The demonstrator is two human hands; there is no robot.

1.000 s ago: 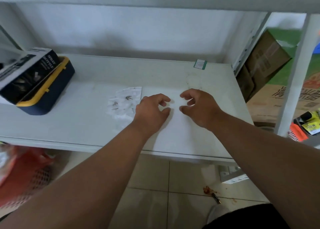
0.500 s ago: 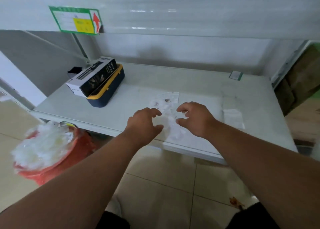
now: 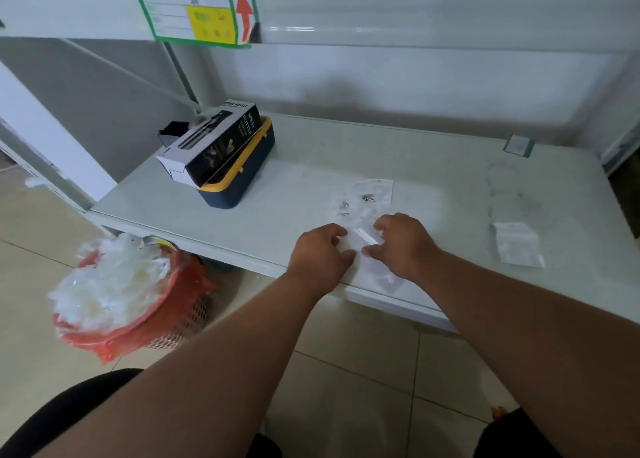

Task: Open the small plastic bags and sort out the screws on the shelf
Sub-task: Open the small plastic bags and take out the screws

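Observation:
A small clear plastic bag [image 3: 367,238] lies near the front edge of the white shelf [image 3: 242,222], running down under my right wrist. My left hand [image 3: 320,255] and my right hand [image 3: 403,243] face each other across the bag's top, fingers and thumbs curled and pinching its two sides. Just behind them lie more clear bags [image 3: 375,189] with a few small metal screws [image 3: 367,198] on or in them. What the pinched bag holds is too faint to tell.
A flat clear bag [image 3: 517,244] lies alone at the right. A spray-bottle box [image 3: 211,142] rests on a blue and yellow case [image 3: 242,184] at the left. A red basket with white plastic [image 3: 128,295] stands on the floor below.
Both hands have drawn back toward the shelf's front edge and now pinch a bag between them. The view has swung left and pulled back.

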